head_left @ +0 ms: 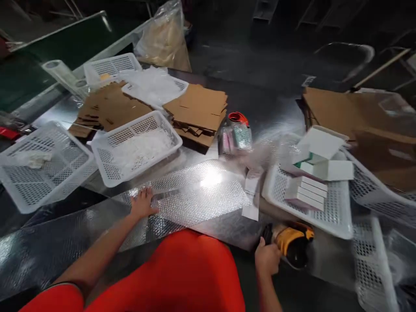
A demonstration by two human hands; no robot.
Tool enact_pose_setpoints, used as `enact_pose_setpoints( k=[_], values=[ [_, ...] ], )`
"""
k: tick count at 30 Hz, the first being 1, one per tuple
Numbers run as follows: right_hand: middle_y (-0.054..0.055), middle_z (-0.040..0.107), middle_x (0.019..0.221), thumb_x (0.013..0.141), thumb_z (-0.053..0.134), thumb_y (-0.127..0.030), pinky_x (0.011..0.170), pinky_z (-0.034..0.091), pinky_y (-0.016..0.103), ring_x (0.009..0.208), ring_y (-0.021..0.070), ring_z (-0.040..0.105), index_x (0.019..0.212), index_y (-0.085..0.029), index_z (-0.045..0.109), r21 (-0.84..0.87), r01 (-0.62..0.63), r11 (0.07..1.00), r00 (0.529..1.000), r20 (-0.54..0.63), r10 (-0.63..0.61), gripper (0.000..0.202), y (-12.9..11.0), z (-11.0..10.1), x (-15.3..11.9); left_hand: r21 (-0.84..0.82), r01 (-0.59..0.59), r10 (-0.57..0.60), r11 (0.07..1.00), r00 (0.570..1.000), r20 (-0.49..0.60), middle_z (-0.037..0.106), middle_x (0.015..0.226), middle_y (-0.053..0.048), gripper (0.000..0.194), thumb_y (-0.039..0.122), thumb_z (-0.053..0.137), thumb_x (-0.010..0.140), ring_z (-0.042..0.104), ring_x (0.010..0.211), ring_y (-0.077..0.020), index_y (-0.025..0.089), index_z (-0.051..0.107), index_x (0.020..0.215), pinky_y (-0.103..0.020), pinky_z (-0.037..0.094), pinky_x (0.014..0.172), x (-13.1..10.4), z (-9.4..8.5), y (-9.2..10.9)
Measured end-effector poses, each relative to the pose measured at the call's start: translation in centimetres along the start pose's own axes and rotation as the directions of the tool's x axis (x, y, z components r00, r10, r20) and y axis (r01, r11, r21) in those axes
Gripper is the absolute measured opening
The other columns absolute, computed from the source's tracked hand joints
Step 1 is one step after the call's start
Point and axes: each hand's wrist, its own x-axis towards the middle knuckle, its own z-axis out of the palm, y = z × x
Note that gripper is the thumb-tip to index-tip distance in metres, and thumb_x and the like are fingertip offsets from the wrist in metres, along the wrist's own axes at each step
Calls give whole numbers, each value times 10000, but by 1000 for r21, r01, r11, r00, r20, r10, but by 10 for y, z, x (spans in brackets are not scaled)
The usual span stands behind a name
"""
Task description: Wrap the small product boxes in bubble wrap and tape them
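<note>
Bench [224, 232] surface runs across the view, a sheet of bubble wrap [195, 197] lying along its near side. Beyond the wrap is a white basket [147, 164] of pale, thin material, next to stacked flat cardboard [198, 106]. Farther right, small white boxes [307, 192] sit in another basket [320, 224]. A yellow-and-black tape dispenser [290, 241] is gripped by its handle in the right hand [268, 258]; the left hand [143, 203], open with fingers spread, presses on the bubble wrap.
</note>
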Motion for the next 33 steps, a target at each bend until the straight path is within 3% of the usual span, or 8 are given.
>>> enact_pose_setpoints(
  k=[3, 6, 10, 12, 15, 21, 28, 33],
  values=[
    [293, 679, 955, 992, 285, -397, 538, 499, 415, 816, 374, 692, 1163, -76, 651, 0, 14, 1000, 992, -128, -13, 516, -16, -6, 4, 74, 30, -29, 997, 999, -20, 218, 1627, -317, 999, 503, 632, 801, 225, 1518, -432, 71, 193, 1589, -665, 236, 1152, -3, -4, 10],
    [287, 670, 1102, 979, 344, -347, 764, 536, 455, 1018, 387, 655, 1275, -93, 602, 5, 223, 975, 947, -240, -216, 468, -24, -28, 23, 113, 22, -13, 993, 996, -83, 199, 1634, -311, 902, 454, 573, 842, 228, 1526, -404, 67, 220, 1576, -626, 244, 1163, -10, -5, 24],
    [278, 585, 1284, 984, 360, -348, 957, 474, 450, 1215, 376, 549, 1325, -65, 558, 51, 365, 930, 871, -372, -322, 485, -14, -84, 98, 71, -7, 18, 997, 988, -151, 234, 1637, -278, 769, 363, 500, 869, 264, 1518, -382, 87, 281, 1553, -607, 260, 1168, -24, -3, 50],
    [258, 584, 1277, 977, 376, -274, 942, 459, 433, 1180, 359, 560, 1291, -70, 595, -19, 403, 915, 862, -329, -386, 433, -5, -111, 147, 61, -8, 18, 998, 988, -151, 241, 1634, -279, 737, 355, 477, 880, 286, 1510, -383, 81, 302, 1542, -588, 271, 1170, -29, -3, 63],
    [173, 636, 1224, 947, 418, -149, 864, 444, 366, 1087, 298, 601, 1186, -158, 675, -189, 561, 806, 812, -65, -581, 351, 8, -133, 208, 40, 14, -8, 999, 989, -150, 249, 1636, -262, 715, 371, 455, 891, 296, 1511, -364, 81, 320, 1530, -524, 300, 1173, -33, 0, 77],
    [84, 670, 1068, 858, 629, -141, 800, 413, 300, 1019, 238, 610, 989, -191, 681, -213, 711, 670, 702, 156, -695, 150, 18, -131, 252, -109, 24, -48, 994, 974, -221, 365, 1579, -257, 670, 391, 461, 879, 379, 1470, -361, 72, 402, 1465, -458, 372, 1152, -40, 18, 79],
    [120, 650, 1051, 890, 616, -201, 720, 388, 305, 924, 232, 620, 1052, -163, 625, -207, 644, 736, 765, 174, -620, 167, 26, -120, 266, -180, 10, -52, 984, 973, -227, 449, 1526, -226, 616, 346, 511, 865, 416, 1443, -370, 86, 442, 1419, -483, 392, 1147, -48, 22, 86],
    [140, 665, 1036, 911, 557, -238, 716, 386, 371, 966, 295, 618, 941, -214, 621, -201, 675, 710, 736, 108, -669, 75, 36, -112, 275, -169, -30, 16, 985, 996, -84, 385, 1580, -202, 619, 271, 555, 855, 389, 1470, -320, 124, 429, 1443, -430, 345, 1187, -56, 11, 118]
  ],
)
